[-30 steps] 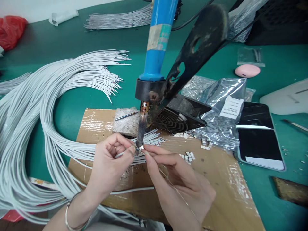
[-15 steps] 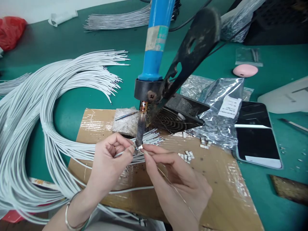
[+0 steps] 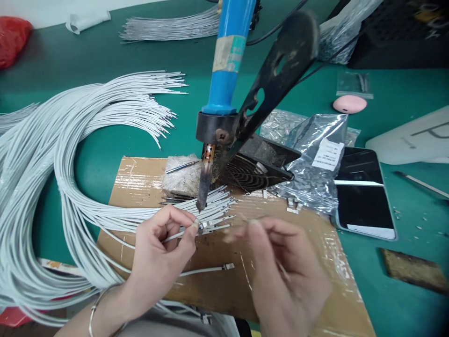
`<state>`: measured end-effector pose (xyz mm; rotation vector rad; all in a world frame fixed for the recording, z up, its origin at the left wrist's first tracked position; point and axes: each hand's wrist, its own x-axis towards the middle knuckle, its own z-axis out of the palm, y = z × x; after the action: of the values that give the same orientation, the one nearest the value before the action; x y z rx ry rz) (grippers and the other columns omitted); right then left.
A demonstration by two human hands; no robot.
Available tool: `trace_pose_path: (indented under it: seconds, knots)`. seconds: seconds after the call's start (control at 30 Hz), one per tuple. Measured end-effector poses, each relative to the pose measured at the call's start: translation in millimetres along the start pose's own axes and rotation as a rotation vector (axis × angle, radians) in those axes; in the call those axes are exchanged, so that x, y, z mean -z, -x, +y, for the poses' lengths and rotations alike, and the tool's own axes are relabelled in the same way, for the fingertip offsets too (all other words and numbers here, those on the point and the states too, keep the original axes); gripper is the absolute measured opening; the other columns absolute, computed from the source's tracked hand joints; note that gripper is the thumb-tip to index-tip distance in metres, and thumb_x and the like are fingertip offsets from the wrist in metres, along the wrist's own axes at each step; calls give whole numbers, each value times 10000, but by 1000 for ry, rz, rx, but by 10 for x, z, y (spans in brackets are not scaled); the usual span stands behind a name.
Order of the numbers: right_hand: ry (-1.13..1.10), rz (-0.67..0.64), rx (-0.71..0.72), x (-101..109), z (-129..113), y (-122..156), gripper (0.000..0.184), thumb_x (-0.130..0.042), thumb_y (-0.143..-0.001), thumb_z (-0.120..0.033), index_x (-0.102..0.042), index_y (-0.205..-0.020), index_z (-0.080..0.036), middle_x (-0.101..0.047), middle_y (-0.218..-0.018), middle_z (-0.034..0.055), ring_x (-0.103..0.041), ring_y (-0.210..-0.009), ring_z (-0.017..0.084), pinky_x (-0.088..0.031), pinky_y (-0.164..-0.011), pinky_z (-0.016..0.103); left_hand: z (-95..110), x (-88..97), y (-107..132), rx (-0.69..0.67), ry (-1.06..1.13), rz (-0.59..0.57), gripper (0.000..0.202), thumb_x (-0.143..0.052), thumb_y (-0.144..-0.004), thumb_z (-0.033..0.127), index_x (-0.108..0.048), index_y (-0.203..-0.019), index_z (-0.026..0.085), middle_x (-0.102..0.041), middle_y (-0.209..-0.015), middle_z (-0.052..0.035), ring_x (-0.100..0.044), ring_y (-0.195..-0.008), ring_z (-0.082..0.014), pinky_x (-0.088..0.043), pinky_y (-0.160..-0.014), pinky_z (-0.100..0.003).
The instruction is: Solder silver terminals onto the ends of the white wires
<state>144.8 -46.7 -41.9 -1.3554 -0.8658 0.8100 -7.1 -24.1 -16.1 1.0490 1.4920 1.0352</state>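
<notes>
My left hand (image 3: 164,248) pinches a white cable (image 3: 173,236) close to its end, where a small shiny metal tab (image 3: 207,224) shows just past the fingertips. Right above that end is the dark tip of a soldering iron (image 3: 203,187), with its blue handle held upright in a black stand (image 3: 277,79); a small gap separates tip and tab. My right hand (image 3: 284,271), smeared by motion, is closed with thumb against fingers to the right of the iron. A thin solder wire (image 3: 246,271) trails beside it; its grip on the wire is blurred.
White cables (image 3: 80,187) sweep across the left side onto a cardboard sheet (image 3: 224,295). One cable with a metal tab (image 3: 228,267) lies in front. A plastic bag of metal parts (image 3: 315,164), a phone (image 3: 365,196) and a pink case (image 3: 350,104) are on the right.
My right hand has drawn back to the right, away from the iron tip. My left hand has lowered the cable end slightly, so tab and tip are now apart.
</notes>
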Motion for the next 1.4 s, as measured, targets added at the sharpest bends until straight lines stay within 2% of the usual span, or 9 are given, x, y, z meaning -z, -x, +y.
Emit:
trace_pose_path:
  seconds: [0.07,0.13,0.27,0.43,0.5,0.6,0.8,1.03,1.4]
  knots:
    - [-155,48,-63,174,50,-43,239,-641,-1008,-336,-746,-832,-213,-703,-709,-18,-692,-661,118,-586,-660,216,-3,12,35,17,22,-33,119,-749,-797,134,-659,-724,160,-697,-789,-21,-373,-511,-58,-254,-460,-186]
    - [-272,31,-98,348,119,-77,385,-567,-1018,-469,-815,-897,-201,-761,-799,36,-714,-706,158,-606,-675,273,-5,23,64,47,35,-71,122,-749,-812,148,-658,-733,161,-688,-778,-19,-390,-532,-67,-275,-481,-188]
    - [-222,32,-99,495,211,-46,362,-543,-1029,-412,-829,-955,-202,-786,-870,52,-717,-703,168,-589,-643,288,0,38,104,98,39,-107,130,-746,-837,182,-657,-744,164,-665,-781,-13,-375,-561,-80,-279,-510,-203]
    - [41,-85,-66,334,123,113,165,-570,-1027,-299,-704,-1106,-244,-754,-847,9,-697,-705,168,-553,-688,292,9,58,105,108,36,-120,171,-748,-856,248,-659,-736,162,-651,-791,-25,-363,-551,-88,-249,-498,-224]
    - [136,-116,-17,255,48,155,96,-590,-1012,-297,-662,-982,-242,-688,-770,-12,-646,-677,152,-509,-644,259,-3,70,91,100,30,-108,188,-741,-869,259,-657,-729,164,-642,-777,-24,-371,-546,-89,-257,-495,-223]
    - [205,-145,-4,150,-49,181,238,-594,-1005,-287,-584,-777,-223,-598,-738,-5,-574,-677,143,-462,-603,238,-43,90,59,66,19,-97,196,-722,-891,263,-655,-735,166,-639,-777,-23,-362,-533,-84,-266,-484,-215]
    - [155,-147,-69,-4,-39,220,211,-625,-997,-268,-587,-795,-223,-748,-1166,59,-718,-1100,204,-545,-948,319,-74,69,6,42,31,-93,185,-710,-883,229,-647,-721,166,-629,-735,-8,-381,-519,-77,-280,-469,-189]
    - [155,-182,29,-41,9,265,165,-645,-962,-158,-595,-820,-225,-820,-1083,54,-795,-963,184,-620,-783,243,14,3,5,43,35,-16,114,-736,-819,160,-679,-720,161,-672,-817,-20,-470,-565,-77,-358,-500,-168]
    - [184,-143,19,-121,-32,225,185,-649,-950,-181,-593,-779,-226,-825,-1065,62,-802,-952,188,-629,-819,259,93,-35,-32,16,-15,36,94,-754,-752,134,-687,-696,167,-683,-860,-26,-412,-525,-64,-285,-458,-194]
